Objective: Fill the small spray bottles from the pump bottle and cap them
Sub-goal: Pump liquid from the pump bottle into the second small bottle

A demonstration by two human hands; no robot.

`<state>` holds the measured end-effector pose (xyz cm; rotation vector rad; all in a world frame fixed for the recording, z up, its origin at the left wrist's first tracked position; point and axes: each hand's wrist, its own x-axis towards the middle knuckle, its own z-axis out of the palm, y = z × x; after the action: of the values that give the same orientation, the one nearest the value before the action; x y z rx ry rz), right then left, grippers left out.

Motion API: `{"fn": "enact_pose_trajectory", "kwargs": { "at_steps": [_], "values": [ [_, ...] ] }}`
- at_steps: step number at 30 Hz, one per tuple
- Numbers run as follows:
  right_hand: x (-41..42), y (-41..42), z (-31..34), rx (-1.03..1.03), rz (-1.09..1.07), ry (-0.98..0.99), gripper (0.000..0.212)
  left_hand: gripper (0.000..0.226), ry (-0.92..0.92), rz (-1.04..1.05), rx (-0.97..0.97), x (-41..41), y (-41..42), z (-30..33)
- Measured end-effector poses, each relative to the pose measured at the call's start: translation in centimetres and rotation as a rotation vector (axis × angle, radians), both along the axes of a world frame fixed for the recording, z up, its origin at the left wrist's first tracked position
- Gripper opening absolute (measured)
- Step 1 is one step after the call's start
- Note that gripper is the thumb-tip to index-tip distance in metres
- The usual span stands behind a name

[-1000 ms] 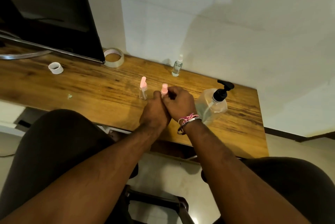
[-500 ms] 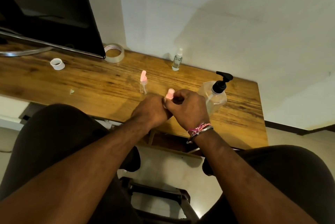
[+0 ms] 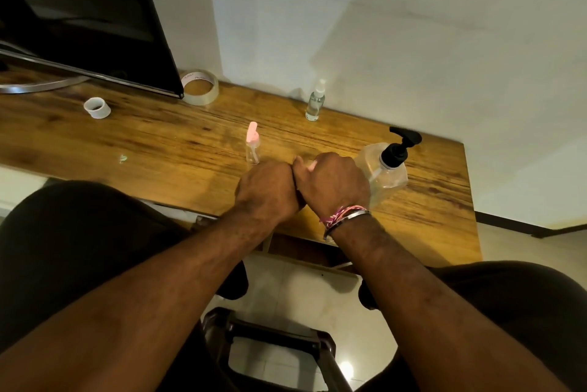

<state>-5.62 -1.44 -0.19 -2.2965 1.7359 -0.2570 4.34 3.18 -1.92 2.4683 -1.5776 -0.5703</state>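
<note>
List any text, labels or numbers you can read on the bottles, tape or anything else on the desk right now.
Large tape roll: faint pinkish print on the inner core, too blurred to read.
Pump bottle: no label visible.
Pink-capped spray bottle: no print visible.
White-capped spray bottle: no print visible.
Small tape roll: no print visible.
Nothing is legible in this view.
</note>
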Motion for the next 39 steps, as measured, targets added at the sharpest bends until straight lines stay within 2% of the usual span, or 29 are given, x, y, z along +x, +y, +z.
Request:
{"fn": "enact_pose_trajectory", "kwargs": {
  "at_steps": [6, 11, 16, 21, 24, 27, 32, 37, 39],
  "values": [
    [0.7, 0.5, 0.2, 0.023, 0.076, -0.054, 0.047, 0.034, 0.022, -0.007, -0.02, 0.8, 0.1, -0.8],
    [0.3, 0.3, 0.8, 0.006, 0.162, -0.027, 0.047, 0.026, 0.198, -0.062, 0.024, 1.8, 0.0, -0.7],
    [-0.2, 0.5, 0.1, -0.018, 0.213, -0.014, 0.044, 0.021, 0.288, -0.179, 0.023, 2.6, -0.1, -0.9],
    [-1.2, 0.4, -0.2, -0.051, 0.401, 0.031, 0.041, 0.032, 0.433, -0.309, 0.044, 3.1, 0.1, -1.5],
    [-1.4, 0.6, 0.4, -0.01, 0.365, -0.05, 0.039, 0.019, 0.431, -0.299, 0.07, 3.2, -0.1, -1.3],
    [-1.4, 0.6, 1.1, 0.044, 0.316, -0.093, 0.034, 0.019, 0.378, -0.275, 0.076, 3.6, -0.8, -1.4],
    [-2.3, 1.0, 2.0, 0.152, 0.424, -0.14, 0.01, 0.019, 0.321, -0.344, 0.115, 3.8, -0.7, -1.5],
    [-2.8, 1.2, 2.1, 0.24, 0.448, -0.19, 0.054, 0.017, 0.268, -0.392, 0.136, 3.8, -0.8, -1.7],
    [-2.8, 1.4, 2.2, 0.234, 0.376, -0.221, 0.055, 0.02, 0.235, -0.374, 0.15, 3.8, -1.0, -1.6]
  ]
}}
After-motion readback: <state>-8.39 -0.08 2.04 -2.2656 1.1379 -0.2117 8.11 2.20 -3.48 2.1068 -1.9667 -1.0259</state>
